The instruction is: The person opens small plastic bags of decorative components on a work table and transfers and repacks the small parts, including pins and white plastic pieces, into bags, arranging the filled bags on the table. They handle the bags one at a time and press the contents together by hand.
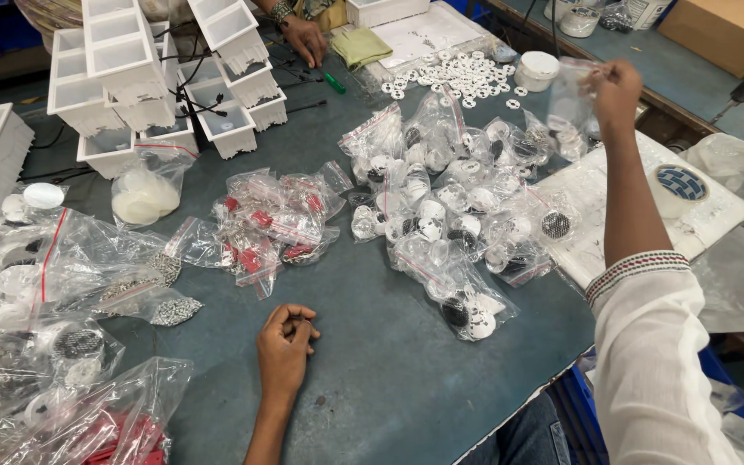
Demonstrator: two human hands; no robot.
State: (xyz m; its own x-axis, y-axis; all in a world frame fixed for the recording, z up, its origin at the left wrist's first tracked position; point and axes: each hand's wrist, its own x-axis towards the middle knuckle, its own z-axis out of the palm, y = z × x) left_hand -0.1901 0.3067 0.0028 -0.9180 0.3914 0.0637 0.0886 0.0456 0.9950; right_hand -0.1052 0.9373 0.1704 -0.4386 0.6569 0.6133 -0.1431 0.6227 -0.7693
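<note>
My right hand [615, 89] is raised over the right side of the table and pinches the top of a small clear plastic bag [567, 105], which hangs down from it. My left hand [283, 343] rests on the grey-blue table [389, 379] near the front edge with its fingers curled into a loose fist; I cannot make out anything in it. Between the two hands lies a heap of clear zip bags [445, 215] with white and black round parts inside.
Bags of red parts [270, 226] lie at the centre and bags of metal parts [62, 293] at the left. White compartment trays [144, 73] are stacked at the back left. Loose white rings [462, 73], a white tub [537, 67] and another person's hand [306, 39] are at the far side. A tape roll [678, 185] sits on a white board at the right.
</note>
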